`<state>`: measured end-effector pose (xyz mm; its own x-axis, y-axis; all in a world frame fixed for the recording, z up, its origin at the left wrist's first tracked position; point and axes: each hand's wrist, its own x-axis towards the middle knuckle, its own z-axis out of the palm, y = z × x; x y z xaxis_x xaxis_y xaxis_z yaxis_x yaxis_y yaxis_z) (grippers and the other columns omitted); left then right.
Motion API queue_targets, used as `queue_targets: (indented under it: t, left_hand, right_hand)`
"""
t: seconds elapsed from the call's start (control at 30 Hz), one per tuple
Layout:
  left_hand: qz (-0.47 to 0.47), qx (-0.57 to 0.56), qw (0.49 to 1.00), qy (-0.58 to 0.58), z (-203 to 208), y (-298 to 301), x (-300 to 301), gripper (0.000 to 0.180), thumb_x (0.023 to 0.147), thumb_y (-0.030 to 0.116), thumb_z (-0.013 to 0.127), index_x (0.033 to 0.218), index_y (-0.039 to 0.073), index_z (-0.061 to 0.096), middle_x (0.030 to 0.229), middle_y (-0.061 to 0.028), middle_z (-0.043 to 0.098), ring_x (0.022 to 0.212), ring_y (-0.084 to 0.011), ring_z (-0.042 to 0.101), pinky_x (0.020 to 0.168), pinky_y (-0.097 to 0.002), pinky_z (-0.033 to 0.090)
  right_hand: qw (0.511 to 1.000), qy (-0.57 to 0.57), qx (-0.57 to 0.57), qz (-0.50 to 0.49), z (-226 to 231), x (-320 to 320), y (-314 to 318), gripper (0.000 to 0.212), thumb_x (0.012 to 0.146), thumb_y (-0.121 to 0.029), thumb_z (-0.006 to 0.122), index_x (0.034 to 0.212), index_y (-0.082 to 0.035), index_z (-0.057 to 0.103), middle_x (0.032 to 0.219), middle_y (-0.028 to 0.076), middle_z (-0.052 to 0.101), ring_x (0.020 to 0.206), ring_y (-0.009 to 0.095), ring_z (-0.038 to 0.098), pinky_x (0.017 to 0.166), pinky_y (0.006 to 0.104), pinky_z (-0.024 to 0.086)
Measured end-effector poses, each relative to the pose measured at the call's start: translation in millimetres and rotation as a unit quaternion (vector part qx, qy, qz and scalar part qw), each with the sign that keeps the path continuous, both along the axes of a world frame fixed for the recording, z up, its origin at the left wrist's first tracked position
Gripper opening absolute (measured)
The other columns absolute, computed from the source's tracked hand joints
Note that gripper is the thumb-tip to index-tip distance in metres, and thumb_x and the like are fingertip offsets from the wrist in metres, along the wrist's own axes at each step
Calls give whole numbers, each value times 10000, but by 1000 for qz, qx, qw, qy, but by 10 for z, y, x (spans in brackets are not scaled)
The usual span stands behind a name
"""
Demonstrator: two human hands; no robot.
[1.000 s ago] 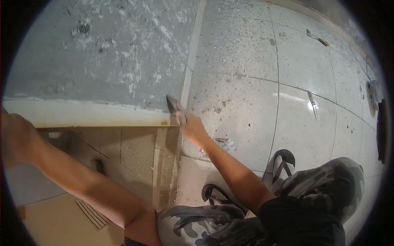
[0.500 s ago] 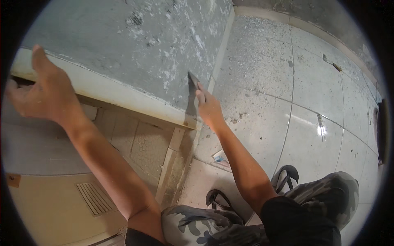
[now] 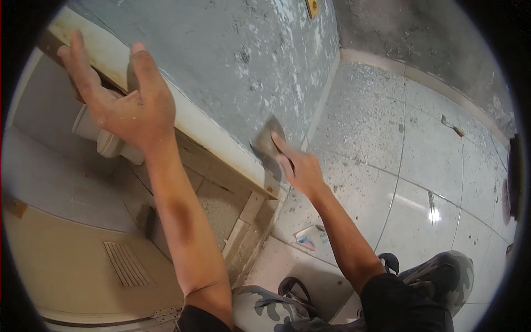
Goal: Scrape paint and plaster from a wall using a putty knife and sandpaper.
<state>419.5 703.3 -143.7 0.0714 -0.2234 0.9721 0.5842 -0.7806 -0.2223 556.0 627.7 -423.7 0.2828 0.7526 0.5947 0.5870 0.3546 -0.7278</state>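
Observation:
In my right hand (image 3: 304, 169) is a putty knife (image 3: 269, 138) with a broad grey metal blade, its handle hidden by my fingers. The blade lies flat against or very close to the patchy grey wall (image 3: 221, 83), near the bottom corner by the door frame. My left hand (image 3: 135, 113) straddles the cream door frame (image 3: 213, 135), thumb on the wall side and outstretched fingers towards the doorway. Whether it presses on the frame is hard to tell.
Scraped flakes litter the tiled floor (image 3: 365, 138). A second scraper (image 3: 452, 126) lies at the far right, and a torn packet (image 3: 304, 239) near my feet. Through the doorway stand a white toilet (image 3: 113, 144) and a beige door (image 3: 83, 271) with a slatted vent.
The view has shifted left, showing more of the doorway. My right hand has turned the putty knife from edge-on to broad side showing. My left hand's fingers have spread along the frame.

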Motion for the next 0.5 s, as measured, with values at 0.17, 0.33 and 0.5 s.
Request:
queue_targets:
  t: [0.17,0.33,0.5]
  left_hand:
    - [-3,25,1000,14,91,-34,-8,574,823,95,694,1336,-44,479,1403,-279,425,1330,-325,415,1074,-345,338]
    - [0,9,1000,3,53,-43,-71,567,824,95,692,1325,-62,479,1396,-266,436,1319,-327,425,1072,-348,341]
    - [-29,15,999,5,37,-28,53,569,823,91,691,1323,-73,475,1392,-257,444,1309,-323,433,1067,-351,351]
  right_hand:
    - [998,-52,-17,11,83,-24,33,547,880,-191,635,1403,-226,478,824,164,654,671,341,624,623,379,501]
    - [998,-48,47,10,459,13,198,550,871,-194,648,1396,-229,490,768,155,625,640,334,595,593,385,483]
    - [997,-77,21,-11,-22,102,32,507,911,-283,610,1400,-277,475,652,103,562,558,294,560,524,386,452]
